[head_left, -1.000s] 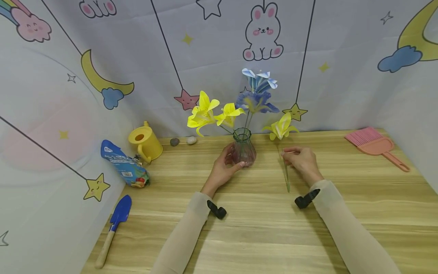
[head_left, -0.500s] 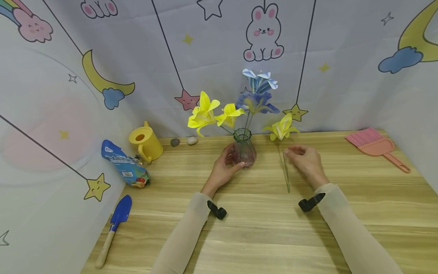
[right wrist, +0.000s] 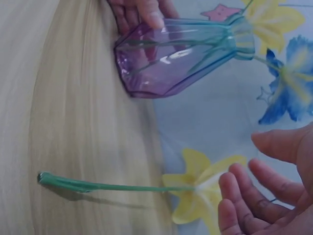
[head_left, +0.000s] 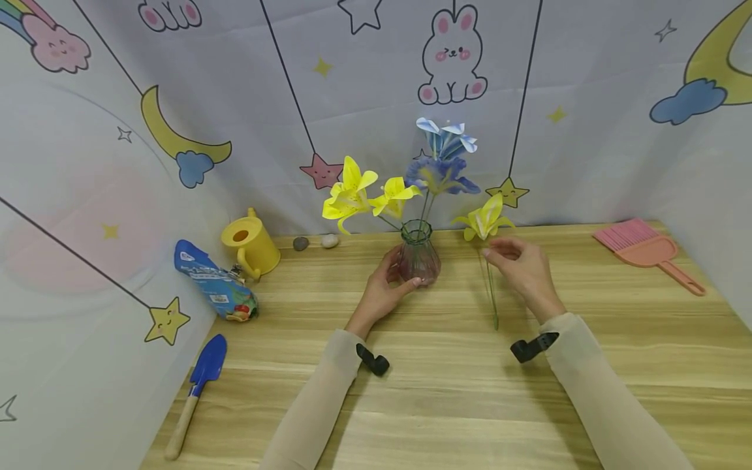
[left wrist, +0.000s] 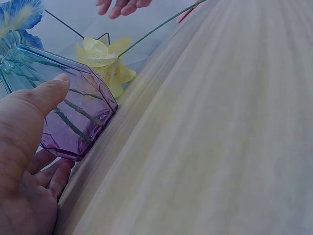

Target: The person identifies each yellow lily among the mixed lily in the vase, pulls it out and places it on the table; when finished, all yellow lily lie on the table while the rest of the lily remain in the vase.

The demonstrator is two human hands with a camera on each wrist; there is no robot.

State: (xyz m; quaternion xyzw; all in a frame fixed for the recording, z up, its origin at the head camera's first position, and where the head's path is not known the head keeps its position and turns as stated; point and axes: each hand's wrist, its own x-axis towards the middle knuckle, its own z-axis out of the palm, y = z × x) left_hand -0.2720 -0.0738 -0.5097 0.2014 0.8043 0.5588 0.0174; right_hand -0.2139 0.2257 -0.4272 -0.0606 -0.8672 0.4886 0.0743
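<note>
While the left hand (head_left: 384, 297) grips the glass vase (head_left: 420, 262), the right hand (head_left: 525, 277) hovers, holding nothing, beside a loose yellow lily (head_left: 484, 219).
Both sleeved forearms slant inward over the wooden table (head_left: 446, 391); the left thumb lies across the vase's near face, the other fingers reaching round its left side. The right thumb stands apart from softly bent fingers. To the right of the upright vase, the lily's stem (right wrist: 122, 188) lies on the table, pointing toward the person, its bloom at the back edge.
</note>
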